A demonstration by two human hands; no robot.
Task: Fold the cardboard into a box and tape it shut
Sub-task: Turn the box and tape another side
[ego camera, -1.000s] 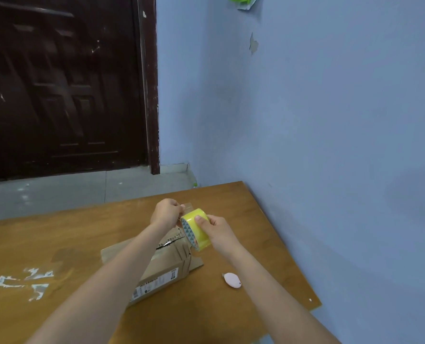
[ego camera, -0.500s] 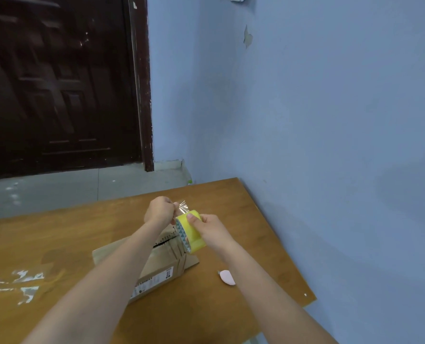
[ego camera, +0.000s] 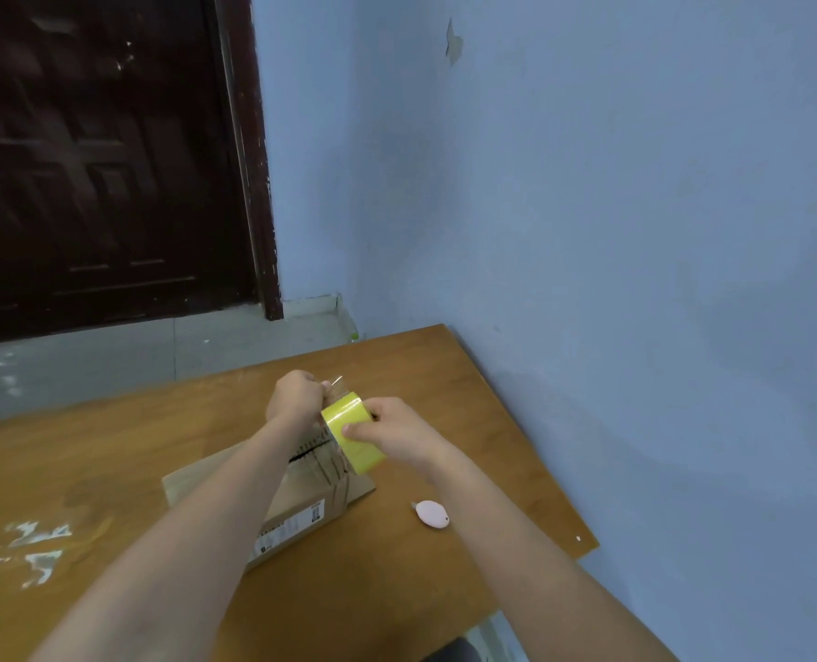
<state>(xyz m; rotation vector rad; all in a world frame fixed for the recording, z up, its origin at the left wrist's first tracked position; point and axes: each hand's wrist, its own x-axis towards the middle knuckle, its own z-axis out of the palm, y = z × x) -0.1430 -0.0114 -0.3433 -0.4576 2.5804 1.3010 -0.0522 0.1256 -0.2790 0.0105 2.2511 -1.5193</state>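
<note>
A brown cardboard box with a white label lies on the wooden table, partly hidden under my left forearm. Above its far end my right hand grips a yellow tape roll, thumb on its outer face. My left hand pinches the clear tape end pulled a short way off the roll.
A small pink oval cutter lies on the table right of the box. The blue wall runs along the table's right edge. White paint marks spot the table's left side. A dark door stands beyond the floor.
The roll has turned in my right hand so its yellow outer face shows. My left hand has drawn a short strip of clear tape away from it.
</note>
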